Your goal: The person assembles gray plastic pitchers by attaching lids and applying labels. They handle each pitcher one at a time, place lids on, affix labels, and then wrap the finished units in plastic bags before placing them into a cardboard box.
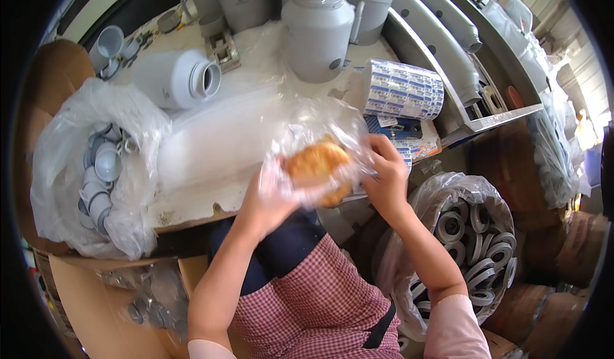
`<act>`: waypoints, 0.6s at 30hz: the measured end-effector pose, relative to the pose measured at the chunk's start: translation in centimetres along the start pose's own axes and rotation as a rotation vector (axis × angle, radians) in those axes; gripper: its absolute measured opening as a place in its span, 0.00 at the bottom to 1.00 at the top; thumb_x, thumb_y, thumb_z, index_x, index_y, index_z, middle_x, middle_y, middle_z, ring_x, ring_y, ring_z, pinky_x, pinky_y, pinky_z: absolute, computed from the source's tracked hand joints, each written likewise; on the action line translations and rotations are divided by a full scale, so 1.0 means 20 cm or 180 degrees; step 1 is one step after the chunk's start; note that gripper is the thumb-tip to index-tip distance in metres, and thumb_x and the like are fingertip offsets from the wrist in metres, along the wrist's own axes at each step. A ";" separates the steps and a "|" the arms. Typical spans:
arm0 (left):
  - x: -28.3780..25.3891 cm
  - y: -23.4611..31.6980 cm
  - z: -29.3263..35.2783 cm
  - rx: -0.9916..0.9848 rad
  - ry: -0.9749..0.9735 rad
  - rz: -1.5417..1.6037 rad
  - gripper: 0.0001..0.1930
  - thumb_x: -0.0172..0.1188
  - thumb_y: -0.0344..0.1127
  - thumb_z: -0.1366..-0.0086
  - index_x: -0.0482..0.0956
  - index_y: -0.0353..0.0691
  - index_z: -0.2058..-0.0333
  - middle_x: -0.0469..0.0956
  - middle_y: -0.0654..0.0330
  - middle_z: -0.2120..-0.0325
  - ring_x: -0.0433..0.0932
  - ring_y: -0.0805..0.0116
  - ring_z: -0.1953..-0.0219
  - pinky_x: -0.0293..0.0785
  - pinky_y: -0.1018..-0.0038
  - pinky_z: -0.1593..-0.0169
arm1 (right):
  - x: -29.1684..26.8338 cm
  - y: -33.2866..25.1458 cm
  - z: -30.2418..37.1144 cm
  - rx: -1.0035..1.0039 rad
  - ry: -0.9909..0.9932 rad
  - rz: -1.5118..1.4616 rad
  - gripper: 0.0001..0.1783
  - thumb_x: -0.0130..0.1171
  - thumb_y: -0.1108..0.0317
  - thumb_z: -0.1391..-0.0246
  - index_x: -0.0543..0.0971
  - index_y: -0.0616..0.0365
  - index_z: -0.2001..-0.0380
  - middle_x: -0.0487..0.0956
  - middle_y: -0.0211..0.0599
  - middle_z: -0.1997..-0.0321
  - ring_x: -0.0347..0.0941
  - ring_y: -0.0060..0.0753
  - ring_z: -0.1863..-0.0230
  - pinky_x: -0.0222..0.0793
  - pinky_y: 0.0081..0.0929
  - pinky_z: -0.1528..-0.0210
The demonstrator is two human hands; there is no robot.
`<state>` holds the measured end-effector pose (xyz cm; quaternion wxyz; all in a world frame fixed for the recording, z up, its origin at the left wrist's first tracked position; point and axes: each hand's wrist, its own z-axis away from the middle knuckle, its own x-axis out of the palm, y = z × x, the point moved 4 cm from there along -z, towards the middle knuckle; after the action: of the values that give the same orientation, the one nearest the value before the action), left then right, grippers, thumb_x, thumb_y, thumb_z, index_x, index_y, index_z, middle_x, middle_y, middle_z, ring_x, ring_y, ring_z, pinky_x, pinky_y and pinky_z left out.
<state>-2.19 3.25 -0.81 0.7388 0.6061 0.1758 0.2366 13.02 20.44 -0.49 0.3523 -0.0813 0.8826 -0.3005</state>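
Note:
Over the table's front edge I hold a round, golden-brown flatbread (318, 162) in a clear plastic bag (306, 128). My left hand (272, 189) is closed around the bag and bread from the left, its fingers partly covered by the film. At the other side, my right hand (385, 167) pinches the bag's edge between thumb and fingers. Part of the bread shows out of the plastic, and its lower part hangs below the bag. Motion blurs the bag and the left fingertips.
A grey jug body (173, 79) lies on the worktable (192, 213), with another jug (318, 32) upright behind. A label roll (404, 89) stands right of the bag. Bagged grey cups (107, 162) sit left; a lined bin of grey rings (449, 226) stands right, below the table.

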 end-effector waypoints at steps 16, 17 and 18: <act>-0.15 0.20 0.44 0.0545 0.0640 -0.1240 0.32 0.66 0.23 0.35 0.68 0.34 0.33 0.70 0.52 0.34 0.74 0.56 0.34 0.74 0.62 0.35 | -1.11 0.84 -0.47 0.1677 -0.0001 0.3247 0.55 0.78 0.52 0.52 0.61 0.64 0.29 0.77 0.58 0.39 0.74 0.57 0.36 0.71 0.44 0.35; -0.15 0.19 0.51 0.0542 0.0663 -0.1275 0.30 0.66 0.22 0.34 0.69 0.33 0.34 0.70 0.52 0.34 0.74 0.57 0.35 0.74 0.62 0.35 | -1.13 0.95 -0.49 0.1900 -0.0319 0.3062 0.58 0.79 0.51 0.54 0.60 0.65 0.28 0.78 0.58 0.40 0.75 0.56 0.37 0.72 0.44 0.36; -0.15 0.18 0.56 0.0539 0.0624 -0.1223 0.29 0.65 0.22 0.34 0.70 0.33 0.35 0.71 0.52 0.35 0.75 0.57 0.36 0.74 0.63 0.35 | -1.13 1.06 -0.51 0.2227 -0.0683 0.2869 0.60 0.80 0.49 0.56 0.59 0.67 0.28 0.80 0.59 0.41 0.77 0.55 0.37 0.73 0.43 0.36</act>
<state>0.86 -6.96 4.83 0.6962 0.5954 0.3781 0.1337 24.44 50.39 5.82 0.5389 0.3938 0.6376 -0.3847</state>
